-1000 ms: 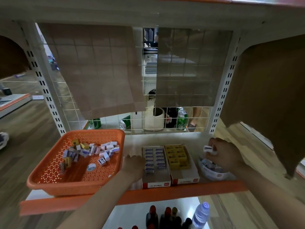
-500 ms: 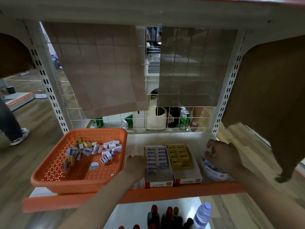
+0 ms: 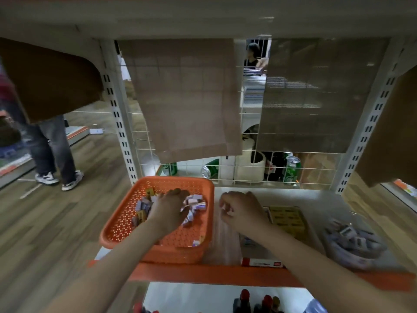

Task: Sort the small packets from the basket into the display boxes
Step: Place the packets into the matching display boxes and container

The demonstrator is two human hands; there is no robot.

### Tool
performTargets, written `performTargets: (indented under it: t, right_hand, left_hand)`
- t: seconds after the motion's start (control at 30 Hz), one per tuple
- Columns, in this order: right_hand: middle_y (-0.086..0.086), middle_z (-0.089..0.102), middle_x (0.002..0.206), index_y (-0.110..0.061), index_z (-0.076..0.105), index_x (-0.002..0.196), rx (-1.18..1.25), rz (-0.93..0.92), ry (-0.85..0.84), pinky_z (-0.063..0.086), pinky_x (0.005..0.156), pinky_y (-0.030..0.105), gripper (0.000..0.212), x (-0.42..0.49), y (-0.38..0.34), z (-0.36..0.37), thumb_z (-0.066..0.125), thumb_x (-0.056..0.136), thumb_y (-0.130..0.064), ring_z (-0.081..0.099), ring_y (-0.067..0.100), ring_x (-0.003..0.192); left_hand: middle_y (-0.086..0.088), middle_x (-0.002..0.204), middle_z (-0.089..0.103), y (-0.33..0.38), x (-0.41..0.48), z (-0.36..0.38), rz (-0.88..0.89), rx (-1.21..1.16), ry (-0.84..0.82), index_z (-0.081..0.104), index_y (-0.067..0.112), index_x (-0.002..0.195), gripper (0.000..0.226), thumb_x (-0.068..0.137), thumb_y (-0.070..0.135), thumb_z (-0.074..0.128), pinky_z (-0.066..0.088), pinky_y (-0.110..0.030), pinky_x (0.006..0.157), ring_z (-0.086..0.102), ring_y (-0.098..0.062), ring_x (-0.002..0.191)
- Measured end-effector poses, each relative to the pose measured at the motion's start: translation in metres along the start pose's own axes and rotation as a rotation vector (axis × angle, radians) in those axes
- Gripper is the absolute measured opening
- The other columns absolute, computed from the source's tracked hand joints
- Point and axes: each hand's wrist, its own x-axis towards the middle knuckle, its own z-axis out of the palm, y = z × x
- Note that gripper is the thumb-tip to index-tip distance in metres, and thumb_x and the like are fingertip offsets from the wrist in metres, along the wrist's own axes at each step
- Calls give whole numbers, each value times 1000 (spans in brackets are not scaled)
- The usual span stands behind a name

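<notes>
The orange basket (image 3: 176, 179) stands on the shelf at the left, with several small blue-white and yellow packets (image 3: 196, 203) in it. My left hand (image 3: 168, 211) lies palm down over the packet pile; its fingertips dip among the packets and are hidden. Just right of the basket my right hand (image 3: 241, 211) hovers with loosely curled fingers and nothing visible in them. Behind my right forearm are the display boxes: the yellow-filled box (image 3: 286, 219) shows, the other box (image 3: 261, 264) is mostly covered. A round tub (image 3: 352, 242) of blue-white packets sits at the far right.
The shelf has an orange front edge (image 3: 203, 274) and a wire grid back with hanging cardboard sheets (image 3: 187, 98). Green cans (image 3: 292, 170) stand behind the grid. Bottles (image 3: 266, 301) fill the shelf below. A person (image 3: 54, 154) stands on the wooden floor at the left.
My left hand moved from beside the display boxes into the basket. My right hand left the round tub and travelled left to beside the basket. The view shifted left.
</notes>
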Motion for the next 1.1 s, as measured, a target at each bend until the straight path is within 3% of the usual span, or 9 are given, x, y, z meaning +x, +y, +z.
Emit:
performTargets:
  t: [0.17, 0.37, 0.47, 0.6, 0.7, 0.8, 0.97, 1.1]
  right_hand:
    - [4, 62, 110, -18, 62, 105, -86, -97, -158, 36, 82, 29, 23, 46, -30, 40, 58, 82, -17, 55, 26, 105]
    - [11, 64, 107, -9, 64, 106, -122, -64, -277, 44, 79, 29, 20, 85, -44, 76, 55, 88, -6, 60, 28, 101]
    - [8, 65, 106, -10, 64, 105, -64, -18, -314, 39, 73, 24, 18, 93, -43, 95, 52, 92, -9, 61, 24, 100]
    - [12, 61, 116, -7, 59, 117, -94, -6, -399, 42, 81, 28, 26, 97, -45, 103, 47, 94, -10, 58, 28, 108]
    - [12, 63, 109, -5, 61, 109, -69, 4, -341, 43, 78, 28, 22, 96, -43, 102, 47, 92, -6, 59, 28, 103]
    - [9, 59, 105, -7, 59, 98, -48, -25, -275, 39, 68, 27, 12, 93, -39, 96, 57, 86, -6, 59, 26, 95]
    - [3, 43, 113, -13, 52, 99, 48, -66, -272, 35, 70, 26, 28, 91, -32, 73, 67, 77, -3, 44, 16, 93]
    - [-3, 35, 104, -19, 45, 91, 89, -67, -238, 46, 73, 35, 32, 86, -22, 59, 64, 74, 2, 39, 18, 102]
  left_hand:
    - [0, 138, 46, -55, -13, 4, -117, 24, -131, 46, 27, 133, 38, 96, 31, 40, 34, -34, 103, 44, -21, 127]
    - [1, 144, 42, -83, -20, 19, -45, 79, -202, 39, 28, 139, 42, 97, 27, 37, 36, -33, 98, 41, -22, 130]
    - [3, 142, 45, -86, -18, 26, -2, 79, -183, 37, 28, 140, 43, 97, 26, 37, 36, -31, 98, 43, -19, 129]
    - [1, 134, 51, -83, -12, 35, 23, 77, -176, 43, 21, 135, 40, 95, 21, 38, 36, -33, 99, 47, -21, 124]
    - [-1, 131, 53, -81, -4, 43, 41, 71, -174, 50, 18, 124, 32, 93, 19, 41, 39, -33, 95, 49, -21, 121]
    - [-1, 139, 47, -75, 5, 47, 68, 53, -200, 44, 21, 135, 43, 92, 19, 49, 36, -35, 101, 42, -21, 130]
    - [1, 150, 33, -64, 22, 51, 184, 86, -220, 40, 25, 141, 56, 90, 6, 52, 35, -37, 106, 33, -21, 136]
    - [-2, 147, 35, -54, 34, 57, 282, 170, -236, 43, 26, 139, 55, 90, 1, 45, 32, -39, 105, 27, -22, 138]
